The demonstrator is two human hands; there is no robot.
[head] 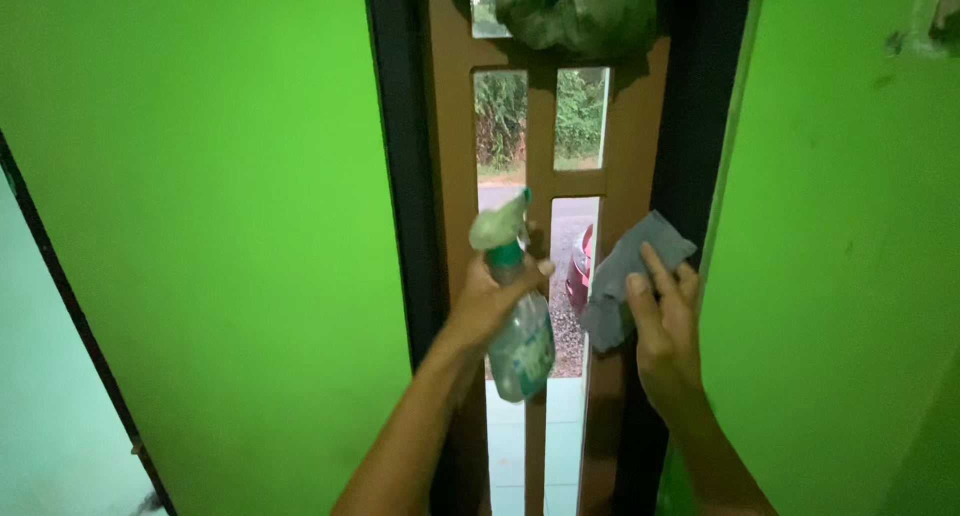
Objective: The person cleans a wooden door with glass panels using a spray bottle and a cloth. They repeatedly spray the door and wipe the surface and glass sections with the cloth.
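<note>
So the window cleaning looks like it's in the early-to-middle stretch, going by what shows here. The left hand (490,301) is wrapped around the neck of a clear spray bottle (518,321) with a green-and-white trigger head, held up in front of the lower panes with the nozzle pointing at the glass. The right hand (665,326) has a grey cloth (630,276) pinched under the fingers, pressed flat against the brown window frame (628,126) right at the edge of the lower right pane (572,276). I can't tell from the glass whether any of it is wet or wiped yet, no streaks or droplets I can make out, so my guess is most of the panes are left to do, the upper ones (580,116) included. Both forearms reach up and forward from below, elbows low, wrists fairly straight, hands close together but not touching. There's a dark bundle of fabric (580,11) hanging over the top of the frame, and bright green wall (200,226) on either side.
</note>
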